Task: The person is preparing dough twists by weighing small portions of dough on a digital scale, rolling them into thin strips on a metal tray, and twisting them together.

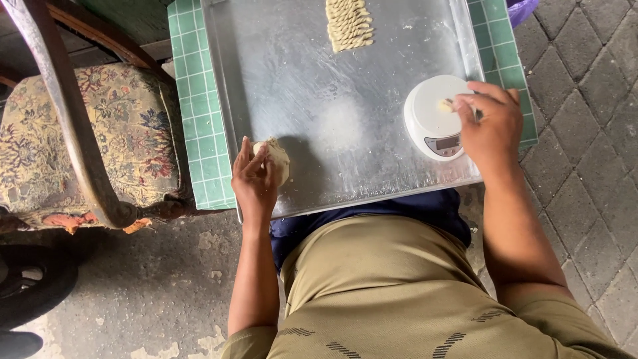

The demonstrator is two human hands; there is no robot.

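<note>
Right now the left hand [254, 178] cups the dough lump [278, 159] at the tray's [319, 119] near-left edge; right hand [490, 123] pinches a small dough bit [444, 105] over the scale [435, 116], far right.

Home yard or porch used for small-scale baking: grey paver floor [585, 60], cracked concrete [153, 286], green tiled table [199, 100] under floured metal tray [299, 80], upholstered floral wooden chair [100, 133], white kitchen scale [435, 116], twisted dough pieces [348, 24].
</note>
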